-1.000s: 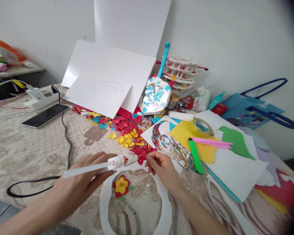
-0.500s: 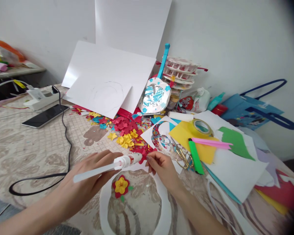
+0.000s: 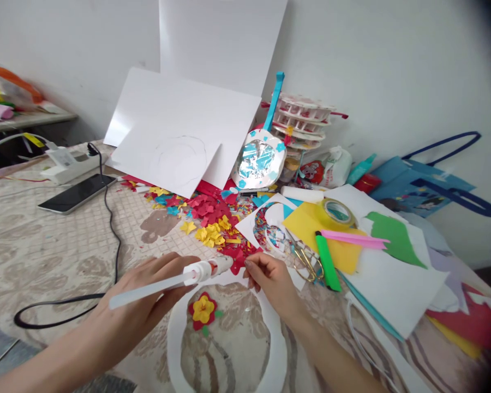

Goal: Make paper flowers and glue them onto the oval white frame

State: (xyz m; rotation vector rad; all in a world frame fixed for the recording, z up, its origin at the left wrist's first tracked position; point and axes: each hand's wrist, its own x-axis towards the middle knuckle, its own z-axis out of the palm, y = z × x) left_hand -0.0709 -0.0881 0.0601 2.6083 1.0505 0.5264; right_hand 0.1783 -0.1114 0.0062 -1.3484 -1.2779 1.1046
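My left hand (image 3: 151, 289) is wrapped around a white hot glue gun (image 3: 200, 272), with a long translucent glue stick (image 3: 147, 292) jutting from its back. The gun's front end points toward a red paper flower (image 3: 236, 262). At that flower's right edge, my right hand (image 3: 272, 281) is closed in a pinch; its fingertips seem to grip the flower, though they partly hide the contact. Below both hands lies a white paper ring (image 3: 275, 333) with a wavy edge. A red and yellow layered paper flower (image 3: 203, 310) with small green leaves sits at the ring's inner left edge.
Loose paper flowers (image 3: 210, 234) are heaped beyond my hands. Gold-handled scissors (image 3: 306, 265), a green marker (image 3: 327, 262) and yellow tape (image 3: 336, 213) lie to the right. A black cable (image 3: 117, 240) curves along the left, by a phone (image 3: 76, 194). White sheets (image 3: 180, 120) lean behind.
My left hand and the glue gun have shifted slightly left, away from my right hand. The right hand stays in its pinch at nearly the same place.
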